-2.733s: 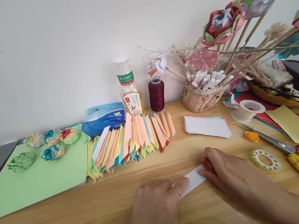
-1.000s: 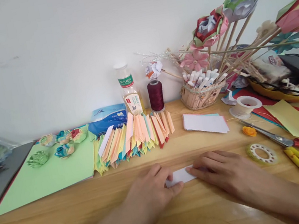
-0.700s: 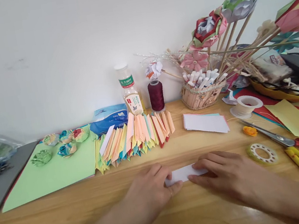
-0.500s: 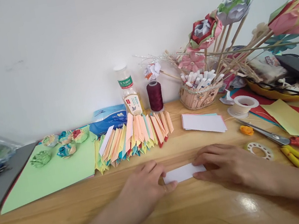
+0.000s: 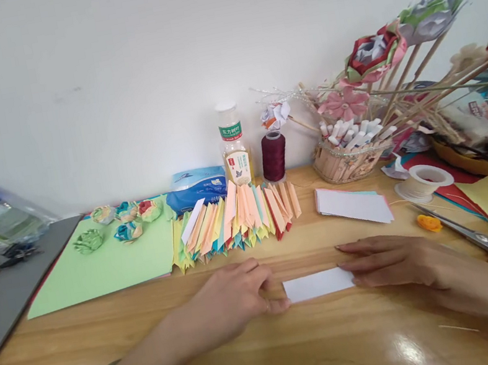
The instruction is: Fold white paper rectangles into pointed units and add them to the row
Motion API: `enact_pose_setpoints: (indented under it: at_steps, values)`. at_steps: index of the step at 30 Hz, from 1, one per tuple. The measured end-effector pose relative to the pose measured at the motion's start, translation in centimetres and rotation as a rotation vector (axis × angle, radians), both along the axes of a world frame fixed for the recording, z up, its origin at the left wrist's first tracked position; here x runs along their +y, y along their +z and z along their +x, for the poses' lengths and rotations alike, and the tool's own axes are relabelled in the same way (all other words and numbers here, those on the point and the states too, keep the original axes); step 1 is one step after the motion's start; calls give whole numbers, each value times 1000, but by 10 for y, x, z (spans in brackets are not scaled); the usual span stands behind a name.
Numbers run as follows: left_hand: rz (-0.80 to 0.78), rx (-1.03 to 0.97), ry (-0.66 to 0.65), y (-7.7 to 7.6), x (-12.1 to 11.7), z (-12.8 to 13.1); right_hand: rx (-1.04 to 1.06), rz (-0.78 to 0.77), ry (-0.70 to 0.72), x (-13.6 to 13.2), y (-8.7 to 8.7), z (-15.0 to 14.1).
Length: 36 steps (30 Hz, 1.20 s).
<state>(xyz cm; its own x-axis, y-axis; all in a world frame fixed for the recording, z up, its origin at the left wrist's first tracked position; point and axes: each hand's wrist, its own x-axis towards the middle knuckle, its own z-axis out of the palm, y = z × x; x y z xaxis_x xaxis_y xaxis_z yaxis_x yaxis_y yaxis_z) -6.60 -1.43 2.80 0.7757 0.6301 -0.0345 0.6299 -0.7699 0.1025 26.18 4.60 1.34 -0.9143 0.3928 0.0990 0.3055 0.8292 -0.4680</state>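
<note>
A narrow white paper strip (image 5: 318, 284) lies flat on the wooden table between my two hands. My left hand (image 5: 239, 293) is at its left end, the thumb tip touching the lower left corner. The other left fingers are loosely bent and apart from the thumb. Over the strip's right end, my right hand (image 5: 404, 261) lies with its fingers stretched out and their tips on the paper. Just behind it is a small stack of white and coloured paper slips (image 5: 352, 205). Many folded coloured paper pieces (image 5: 236, 218) stand in a row beyond my left hand.
Left are paper rosettes (image 5: 128, 231) on a green sheet (image 5: 99, 274). A tissue pack (image 5: 195, 188), a bottle (image 5: 234, 146), a maroon thread spool (image 5: 273, 157) and a basket (image 5: 348, 161) line the wall. Scissors (image 5: 483, 240) and a white spool (image 5: 427, 180) lie right.
My right hand has slid right along the strip to its end, its fingers straightening. My left index finger has come off the paper. The camera view has turned left.
</note>
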Motion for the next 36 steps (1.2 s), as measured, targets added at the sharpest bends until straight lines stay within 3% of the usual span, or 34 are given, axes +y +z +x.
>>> enact_pose_setpoints:
  at_steps: [6, 11, 15, 19, 23, 31, 36]
  values:
    - [-141, -265, 32, -2, 6, -5, 49, -32, -248, -3, 10, -3]
    - [-90, -455, 96, -8, 7, 4, -67, -90, -231, -7, 18, -12]
    - [-7, -503, 82, -5, 2, 17, -103, -102, -316, -11, 11, -23]
    - [226, -459, 80, -4, -14, 35, -22, 23, -462, -28, 1, -39]
    - [387, -365, 55, -12, -29, 51, 110, 77, -372, -45, -5, -51]
    - [315, -273, -45, -21, -31, 57, 239, 386, -175, -56, -13, -58]
    - [230, -322, -17, -27, -29, 59, 233, 281, -56, -53, -9, -62]
